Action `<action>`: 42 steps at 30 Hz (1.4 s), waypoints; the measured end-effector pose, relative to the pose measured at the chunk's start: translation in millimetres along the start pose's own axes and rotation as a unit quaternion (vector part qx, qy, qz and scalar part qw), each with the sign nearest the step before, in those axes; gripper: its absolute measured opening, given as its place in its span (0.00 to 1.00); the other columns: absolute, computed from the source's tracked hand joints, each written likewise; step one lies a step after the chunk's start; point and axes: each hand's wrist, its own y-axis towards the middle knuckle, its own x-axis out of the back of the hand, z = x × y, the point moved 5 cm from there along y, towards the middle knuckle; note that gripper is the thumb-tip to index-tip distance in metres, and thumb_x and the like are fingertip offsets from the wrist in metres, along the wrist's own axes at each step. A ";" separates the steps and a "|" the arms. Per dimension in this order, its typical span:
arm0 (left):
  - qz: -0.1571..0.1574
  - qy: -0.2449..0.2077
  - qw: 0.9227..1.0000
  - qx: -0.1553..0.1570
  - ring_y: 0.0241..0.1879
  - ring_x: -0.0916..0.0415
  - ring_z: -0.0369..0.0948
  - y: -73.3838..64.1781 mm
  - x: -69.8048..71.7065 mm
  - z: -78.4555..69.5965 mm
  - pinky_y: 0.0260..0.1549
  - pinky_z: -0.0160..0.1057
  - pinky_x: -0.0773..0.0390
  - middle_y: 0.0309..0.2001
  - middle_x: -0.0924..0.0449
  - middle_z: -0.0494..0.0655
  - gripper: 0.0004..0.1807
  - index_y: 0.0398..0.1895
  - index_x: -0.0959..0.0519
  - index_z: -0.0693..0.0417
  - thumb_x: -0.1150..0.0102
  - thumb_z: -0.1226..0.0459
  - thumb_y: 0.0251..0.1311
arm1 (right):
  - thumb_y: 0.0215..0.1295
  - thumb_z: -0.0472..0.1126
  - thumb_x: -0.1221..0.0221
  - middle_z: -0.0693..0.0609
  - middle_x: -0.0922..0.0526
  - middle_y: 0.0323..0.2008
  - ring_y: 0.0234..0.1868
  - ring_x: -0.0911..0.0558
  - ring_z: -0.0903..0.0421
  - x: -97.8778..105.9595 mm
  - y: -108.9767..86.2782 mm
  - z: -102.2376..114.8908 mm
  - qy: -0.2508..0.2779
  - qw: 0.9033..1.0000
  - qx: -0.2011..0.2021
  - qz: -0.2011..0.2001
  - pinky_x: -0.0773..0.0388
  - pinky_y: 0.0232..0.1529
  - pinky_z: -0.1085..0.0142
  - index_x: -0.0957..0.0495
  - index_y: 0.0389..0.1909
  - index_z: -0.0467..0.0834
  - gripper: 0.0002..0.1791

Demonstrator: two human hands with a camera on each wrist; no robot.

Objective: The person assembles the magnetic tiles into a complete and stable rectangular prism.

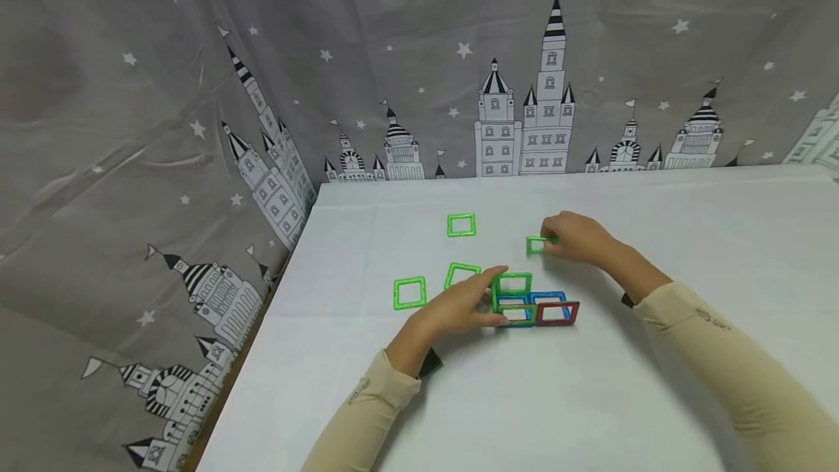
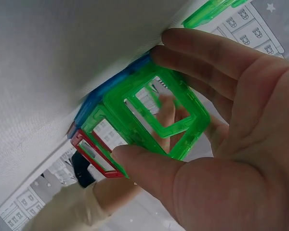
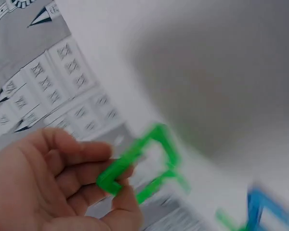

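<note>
On the white table stands a small open structure of see-through square magnetic tiles: green tiles point(image 2: 135, 103) at the left end, a red tile point(image 1: 556, 323) at the front right, and blue tiles point(image 1: 548, 294) at the base and back. My left hand point(image 1: 462, 304) holds its left end, thumb on the front green tile and fingers around the back. Behind the structure and to its right, my right hand point(image 1: 578, 240) pinches a single green square tile point(image 3: 125, 161) by one side, between thumb and fingers. That tile looks blurred in the right wrist view.
Three loose green square tiles lie left of and behind the structure: a far tile point(image 1: 462, 215), a left tile point(image 1: 409, 305) and a tilted tile point(image 1: 464, 266) by my left fingers. A grey curtain point(image 1: 393, 28) with printed castles hangs along the table's back and left sides.
</note>
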 end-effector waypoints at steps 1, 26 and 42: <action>0.001 0.000 1.000 0.000 0.59 0.28 0.41 0.2 0.2 0.2 0.61 0.42 0.31 0.67 0.34 0.45 0.45 0.74 0.49 0.40 0.37 0.50 0.57 | 0.58 0.37 0.41 0.49 0.18 0.31 0.33 0.24 0.54 2.8 -5.5 1.7 0.027 1.000 -0.004 -0.004 0.24 0.39 0.57 0.21 0.33 0.39 0.05; 0.000 -0.014 1.000 -0.006 0.59 0.28 0.43 3.9 -0.3 1.4 0.61 0.43 0.30 0.66 0.33 0.47 0.45 0.74 0.48 0.43 0.36 0.51 0.56 | 0.60 0.36 0.41 0.56 0.18 0.29 0.33 0.24 0.61 8.6 -58.9 16.8 0.148 0.988 0.032 0.015 0.25 0.36 0.65 0.19 0.34 0.41 0.04; 0.000 -0.014 1.000 0.000 0.61 0.30 0.42 2.4 1.7 -0.4 0.63 0.43 0.33 0.66 0.33 0.45 0.44 0.73 0.48 0.41 0.36 0.50 0.56 | 0.60 0.37 0.41 0.55 0.17 0.30 0.32 0.25 0.60 5.0 -56.4 24.1 0.151 0.987 0.026 0.039 0.25 0.35 0.65 0.19 0.34 0.41 0.05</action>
